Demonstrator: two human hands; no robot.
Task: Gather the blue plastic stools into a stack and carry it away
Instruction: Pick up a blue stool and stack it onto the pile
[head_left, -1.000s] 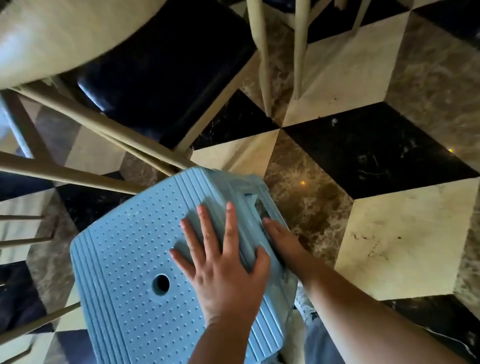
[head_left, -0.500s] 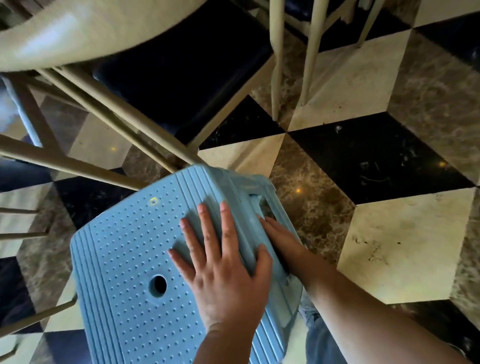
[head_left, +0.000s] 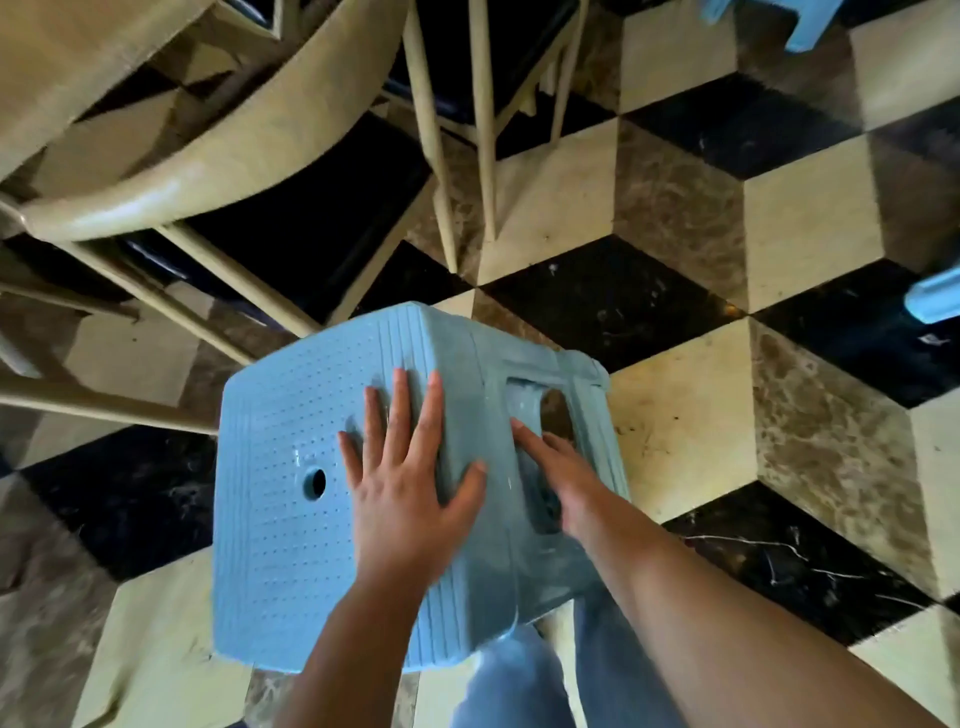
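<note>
Item: light blue plastic stool with dotted seat and round centre hole (head_left: 291, 467), held tilted above chequered marble floor (head_left: 675, 426), near centre of our view.

Our left hand (head_left: 410, 488): flat on seat, fingers spread, thumb over seat edge; pressing, not clenched.

Our right hand (head_left: 566, 478): against stool's right side wall beside rectangular cut-out; fingers partly hidden, grasp cannot tell.

Far left: cream wooden chair with dark seat (head_left: 249, 156).

Far right: parts of further blue stools (head_left: 935, 299), well apart.
</note>
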